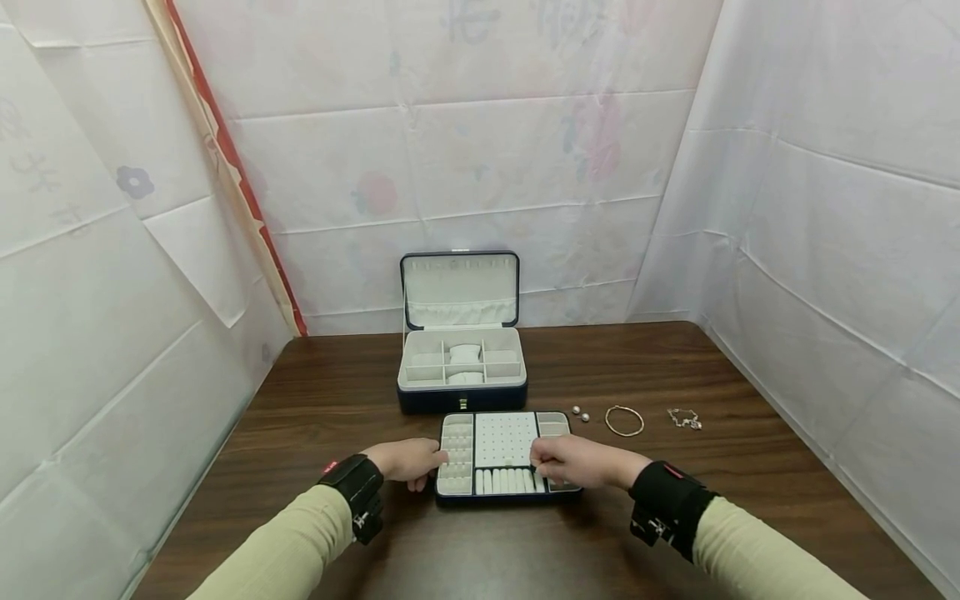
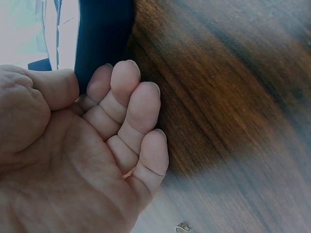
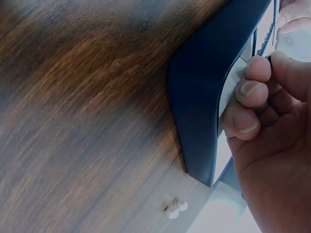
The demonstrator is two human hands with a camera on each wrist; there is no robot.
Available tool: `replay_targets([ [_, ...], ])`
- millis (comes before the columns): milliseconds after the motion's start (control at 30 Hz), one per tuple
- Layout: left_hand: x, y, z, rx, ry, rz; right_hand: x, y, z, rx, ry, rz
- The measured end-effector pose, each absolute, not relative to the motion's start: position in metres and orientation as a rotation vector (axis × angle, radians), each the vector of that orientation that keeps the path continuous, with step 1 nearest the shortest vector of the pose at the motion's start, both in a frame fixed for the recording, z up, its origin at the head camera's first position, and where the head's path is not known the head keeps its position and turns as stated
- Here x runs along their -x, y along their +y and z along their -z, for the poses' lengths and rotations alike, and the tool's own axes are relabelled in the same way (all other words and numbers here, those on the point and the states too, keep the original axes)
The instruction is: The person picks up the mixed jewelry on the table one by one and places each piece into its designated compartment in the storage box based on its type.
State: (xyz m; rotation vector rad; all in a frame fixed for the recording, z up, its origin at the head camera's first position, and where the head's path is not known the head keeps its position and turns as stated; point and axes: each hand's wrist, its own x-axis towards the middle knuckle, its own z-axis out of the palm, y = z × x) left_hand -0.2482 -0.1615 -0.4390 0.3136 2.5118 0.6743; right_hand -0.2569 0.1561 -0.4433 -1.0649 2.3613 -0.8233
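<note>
A shallow jewelry tray (image 1: 506,442) with a dark blue outside and white compartments lies on the table. My left hand (image 1: 408,461) holds its left end. In the left wrist view the left thumb (image 2: 58,90) lies at the rim and the fingers curl along the dark outer wall. Over the ring rolls (image 1: 502,481) at the tray's front right is my right hand (image 1: 581,461), fingers curled. Its thumb and forefinger pinch a small dark piece (image 3: 269,58), mostly hidden; I cannot tell its kind. The other right fingers reach over the tray's end compartment.
Behind the tray stands an open dark blue jewelry box (image 1: 462,400), lid upright, with white compartments and a pillow (image 1: 465,354). Right of the tray lie pearl earrings (image 1: 585,417), a gold bangle (image 1: 624,432) and a silver chain bracelet (image 1: 684,421). White sheeting (image 1: 480,167) surrounds the wooden table (image 1: 315,383).
</note>
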Motion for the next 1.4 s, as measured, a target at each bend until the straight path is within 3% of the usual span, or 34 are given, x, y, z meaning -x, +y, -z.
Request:
replay_targets([
  [1400, 0.251, -0.1617, 0.4426, -0.3, 2.507, -0.686, 0.2571, 0.1575, 0.4479, 1.107, 2.382, 0.835],
])
